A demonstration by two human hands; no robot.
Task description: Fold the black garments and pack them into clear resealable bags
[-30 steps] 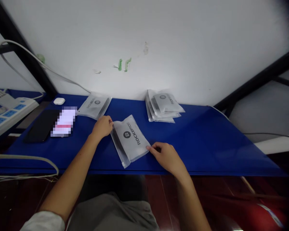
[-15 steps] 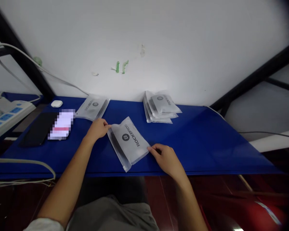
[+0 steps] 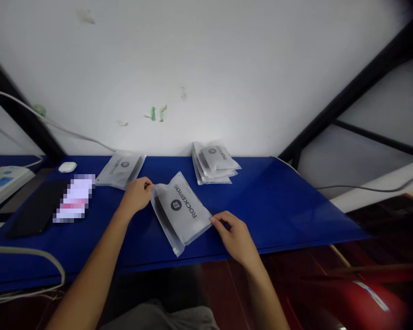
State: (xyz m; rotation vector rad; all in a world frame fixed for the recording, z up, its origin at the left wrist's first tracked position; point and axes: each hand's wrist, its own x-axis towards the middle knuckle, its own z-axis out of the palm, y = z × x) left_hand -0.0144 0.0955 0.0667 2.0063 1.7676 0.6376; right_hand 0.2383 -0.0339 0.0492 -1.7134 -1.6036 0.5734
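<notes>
A frosted zip bag (image 3: 184,213) printed ROCKBROS, with something dark inside, lies turned at an angle near the front of the blue table (image 3: 271,206). My left hand (image 3: 137,193) pinches its upper left corner between thumb and fingers. At the opposite side, my right hand (image 3: 232,233) pinches the right edge. The bag's slider shows at its lower corner, towards me. Just beyond my left hand lies another ROCKBROS bag (image 3: 121,169). Several more form a loose pile (image 3: 216,162) against the wall.
On the left are a phone with a lit, blurred screen (image 3: 75,199), a black flat object (image 3: 39,208), a white earbud case (image 3: 68,167) and a power strip (image 3: 7,183). A white cable (image 3: 72,133) runs along the wall. Black frame bars (image 3: 330,91) slant up at the right.
The camera view has shifted, so the table sits lower and further left. Both hands keep hold of the same bag, which has hardly moved on the table.
</notes>
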